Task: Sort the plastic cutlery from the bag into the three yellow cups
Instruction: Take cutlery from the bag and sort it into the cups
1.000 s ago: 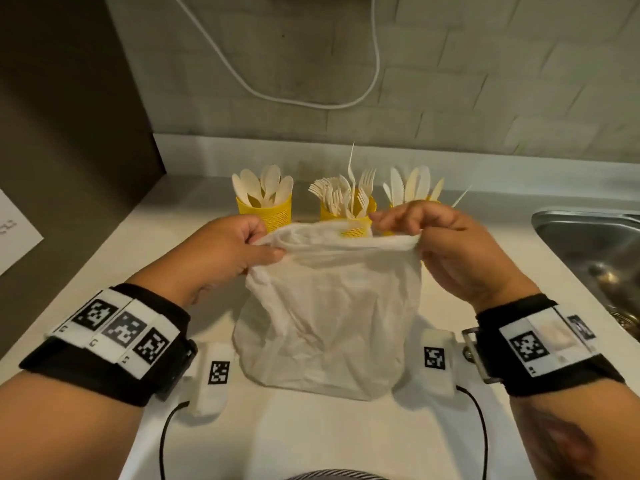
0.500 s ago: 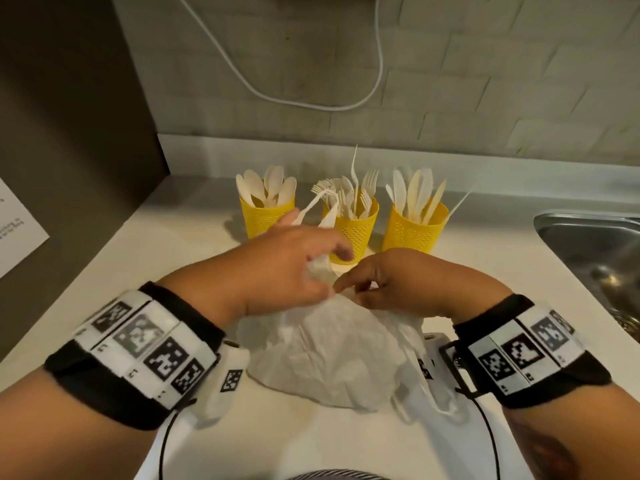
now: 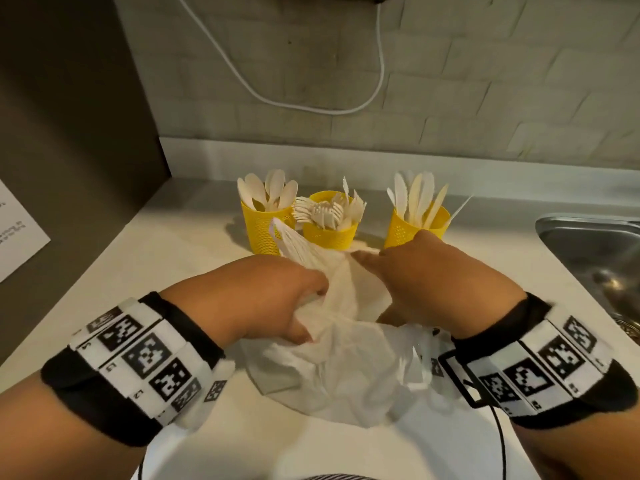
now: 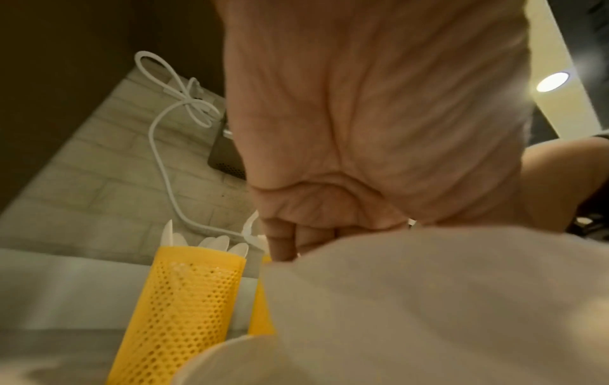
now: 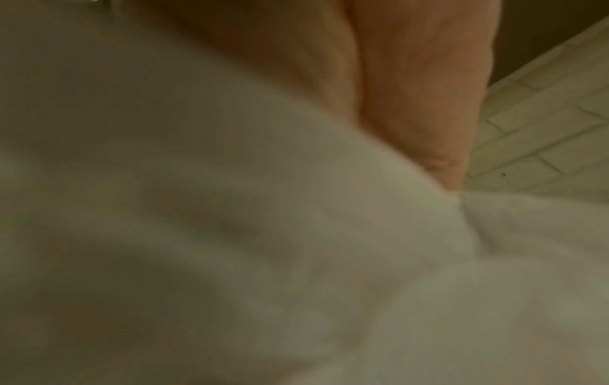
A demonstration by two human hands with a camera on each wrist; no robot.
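Two hands press a crumpled white plastic bag (image 3: 332, 368) on a pale counter (image 3: 173, 258); left hand (image 3: 263, 299) curls its fingers into the plastic, right hand (image 3: 429, 278) lies flatter on it, grip unclear. Behind stand three yellow cups (image 3: 329, 233) holding white cutlery

White countertop (image 3: 166, 258) ran back to pale brick wall (image 3: 450, 64). White cable (image 3: 311, 107) hung in loop against wall. Steel sink (image 3: 588, 244) sat at counter's right edge. Dark panel (image 3: 69, 116) stood along left edge, white paper sheet (image 3: 17, 233) on it. Grey device (image 4: 227, 159) was mounted on wall, cable knotted beside it.
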